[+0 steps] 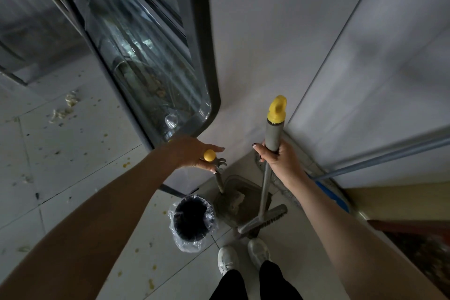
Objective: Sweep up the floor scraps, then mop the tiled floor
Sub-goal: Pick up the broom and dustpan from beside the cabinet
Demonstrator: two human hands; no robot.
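My right hand (277, 161) grips the grey handle of a broom (264, 192) just below its yellow cap; the brush head rests on the floor by my shoes. My left hand (194, 153) sits at the yellow-knobbed top of the dustpan handle (220, 180), fingers loosely spread around it. The grey dustpan (239, 198) stands on the tiles and holds a pale lump of scraps. Beside it stands a black bin (192, 220) lined with a clear bag. Pale scraps (65, 107) and yellow specks lie scattered on the tiled floor (73, 158) at left.
A glass-fronted display cabinet (146, 56) rises at upper left, its corner just above my left hand. A white wall fills the middle and right. A blue-headed mop (333, 192) with a metal pole leans at right. My two white shoes (243, 257) stand below the broom.
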